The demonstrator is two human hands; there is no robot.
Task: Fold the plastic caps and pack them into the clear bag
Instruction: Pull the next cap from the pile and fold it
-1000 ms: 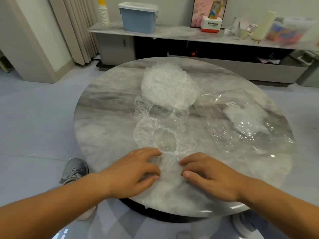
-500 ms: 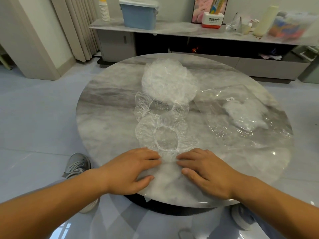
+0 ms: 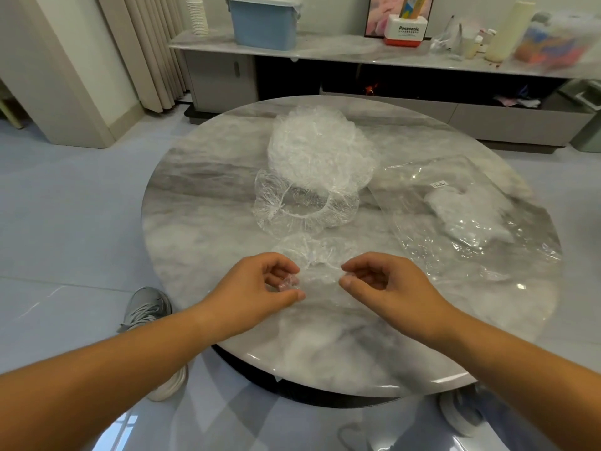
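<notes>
pinch grip of left hand [image 3: 257, 289], right hand [image 3: 392, 288] on plastic cap [image 3: 317, 255]; panasonic box [image 3: 405, 31] behind

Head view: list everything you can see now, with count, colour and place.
table: one, grey marble, centre
cap pile: one heap, clear-white, table's far middle
loose cap: one, clear, just before the pile
held cap: one, clear, near edge, between the hands
clear bag: one, table's right, folded caps inside
blue bin: one, on the sideboard behind
grey shoes: two, floor, either side of table base
left hand: pinches held cap
right hand: pinches held cap
</notes>
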